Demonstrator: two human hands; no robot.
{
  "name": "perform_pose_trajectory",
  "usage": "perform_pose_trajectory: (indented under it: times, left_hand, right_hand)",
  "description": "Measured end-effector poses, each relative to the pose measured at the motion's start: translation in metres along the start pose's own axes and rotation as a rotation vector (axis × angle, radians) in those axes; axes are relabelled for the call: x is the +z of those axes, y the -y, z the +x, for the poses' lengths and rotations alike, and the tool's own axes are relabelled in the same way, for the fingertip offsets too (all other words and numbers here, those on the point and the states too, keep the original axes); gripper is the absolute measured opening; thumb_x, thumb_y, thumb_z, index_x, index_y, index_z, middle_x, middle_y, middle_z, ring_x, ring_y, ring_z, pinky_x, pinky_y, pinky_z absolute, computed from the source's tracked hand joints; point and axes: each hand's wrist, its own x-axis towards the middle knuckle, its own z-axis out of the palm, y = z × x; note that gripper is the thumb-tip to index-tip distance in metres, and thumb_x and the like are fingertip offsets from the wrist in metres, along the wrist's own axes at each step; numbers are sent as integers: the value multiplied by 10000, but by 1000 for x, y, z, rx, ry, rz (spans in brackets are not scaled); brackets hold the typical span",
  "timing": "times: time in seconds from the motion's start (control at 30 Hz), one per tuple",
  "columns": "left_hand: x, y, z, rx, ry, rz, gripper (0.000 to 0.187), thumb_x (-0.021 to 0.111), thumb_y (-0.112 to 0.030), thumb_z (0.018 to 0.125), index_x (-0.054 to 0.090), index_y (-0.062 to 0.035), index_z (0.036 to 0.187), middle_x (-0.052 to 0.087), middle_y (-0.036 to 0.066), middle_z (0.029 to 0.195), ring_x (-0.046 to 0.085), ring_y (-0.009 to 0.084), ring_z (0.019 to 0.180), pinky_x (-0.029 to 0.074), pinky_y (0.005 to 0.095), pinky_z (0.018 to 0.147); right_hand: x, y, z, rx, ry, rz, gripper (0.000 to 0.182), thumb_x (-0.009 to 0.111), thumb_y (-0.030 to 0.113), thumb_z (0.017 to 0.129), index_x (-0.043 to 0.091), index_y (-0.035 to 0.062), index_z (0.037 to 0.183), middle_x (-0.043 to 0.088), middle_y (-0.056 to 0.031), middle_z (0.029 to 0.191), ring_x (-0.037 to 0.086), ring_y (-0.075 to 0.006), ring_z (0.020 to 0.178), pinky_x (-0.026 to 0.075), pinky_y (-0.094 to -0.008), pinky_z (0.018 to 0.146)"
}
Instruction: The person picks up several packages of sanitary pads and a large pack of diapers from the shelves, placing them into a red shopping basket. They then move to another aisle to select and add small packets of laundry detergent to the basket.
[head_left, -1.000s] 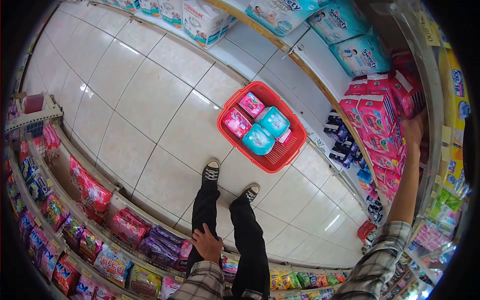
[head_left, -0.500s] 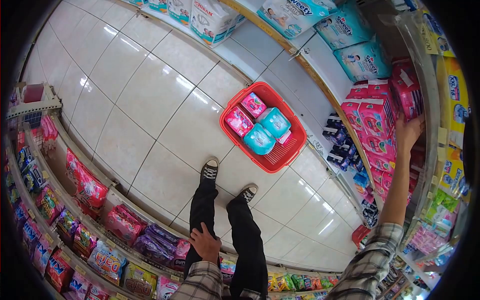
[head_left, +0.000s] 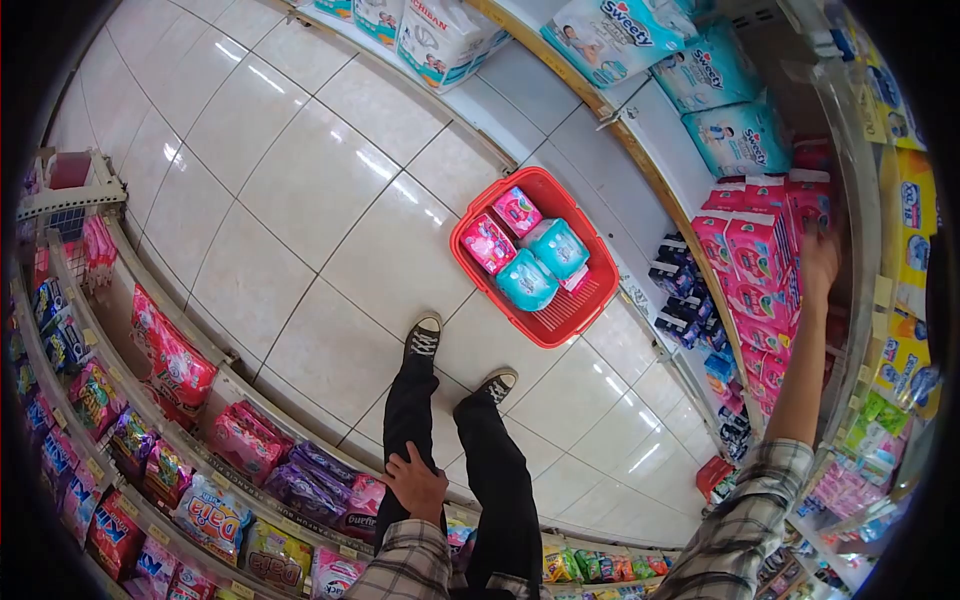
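Observation:
My left hand (head_left: 415, 484) rests on my left thigh, its fingers spread and holding nothing. On the right, my right hand (head_left: 819, 262) is reached into the shelf, against the pink packs (head_left: 757, 250) stacked there. Its fingertips are hard to make out, so its grip on a pack cannot be told. A red basket (head_left: 590, 325) stands on the floor in front of my feet. In it lie two pink packs (head_left: 488, 243) and two teal packs (head_left: 527, 280), with a small pink-and-white item beside them.
Teal diaper packs (head_left: 735, 135) sit above the pink stacks, and dark blue packs (head_left: 680, 285) lie below them. Yellow packs (head_left: 915, 200) line the upper shelf at the far right. Shelves of detergent bags (head_left: 212, 517) curve along the lower left.
My right hand has shifted slightly within the shelf, and the pink pack near it now sits lower and farther back among the others. The view has moved a little. My left hand stays on my thigh.

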Motion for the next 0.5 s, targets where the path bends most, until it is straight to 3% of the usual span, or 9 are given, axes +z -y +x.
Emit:
perform_pose_trajectory:
  times: [0.03, 0.07, 0.13, 0.2, 0.27, 0.33, 0.43, 0.5]
  left_hand:
    - [-2, 1, -1, -4, 9, -8, 798, 734, -396, 661, 431, -92, 1334, 479, 165, 1084, 481, 321, 1019, 371, 456, 894]
    - [-3, 1, -2, -15, 13, -7, 792, 731, -403, 662, 433, -105, 1333, 477, 159, 1084, 480, 317, 1021, 369, 454, 894]
    - [-5, -2, 1, -33, 13, -3, 781, 727, -416, 665, 437, -130, 1331, 472, 147, 1086, 477, 311, 1024, 364, 451, 895]
    - [-2, -2, 3, -23, -29, -41, 773, 727, -418, 664, 447, -129, 1324, 475, 150, 1085, 481, 314, 1016, 367, 454, 886]
    - [0, -2, 2, -6, -69, -41, 780, 724, -425, 664, 443, -125, 1326, 478, 155, 1085, 486, 317, 1000, 372, 458, 875]
    - [-13, -9, 6, -35, -18, -38, 775, 721, -399, 661, 438, -100, 1317, 477, 161, 1059, 487, 325, 1007, 391, 450, 861]
    - [-21, -9, 9, -56, 21, -37, 778, 720, -404, 664, 433, -107, 1324, 472, 158, 1066, 486, 322, 1021, 384, 453, 877]
    - [-23, -12, 10, -62, 30, -47, 782, 720, -410, 665, 430, -111, 1327, 471, 156, 1073, 487, 322, 1025, 380, 454, 883]
  right_hand:
    - [-4, 32, -1, -59, -31, 68, 584, 543, 361, 902, 395, 21, 1354, 467, -211, 1347, 398, -364, 1283, 343, -382, 1025]
    - [-3, 71, 2, -174, -86, 137, 518, 602, 273, 863, 468, 38, 1305, 517, -198, 1295, 485, -359, 1200, 388, -397, 979]
    - [14, 136, 24, -573, -207, 245, 521, 665, 232, 832, 493, 5, 1268, 548, -210, 1231, 541, -343, 1124, 410, -385, 957]
    - [34, 205, 44, -502, -117, 502, 636, 684, 349, 826, 455, -4, 1303, 521, -219, 1273, 515, -302, 1181, 388, -350, 982]
    - [60, 254, 74, -527, -26, 455, 778, 754, 410, 740, 426, -5, 1310, 558, -220, 1179, 595, -295, 1004, 449, -374, 891]
    - [61, 301, 86, -353, 310, 484, 1027, 719, 518, 691, 261, -53, 1410, 299, -292, 1434, 284, -414, 1344, 271, -500, 1092]
    - [45, 332, 70, -161, 275, 272, 1077, 746, 554, 634, 291, -66, 1389, 332, -284, 1418, 336, -420, 1312, 325, -429, 1069]
    - [47, 332, 72, -170, 239, 86, 1145, 781, 573, 563, 305, -88, 1367, 361, -318, 1379, 362, -419, 1294, 330, -402, 1066]
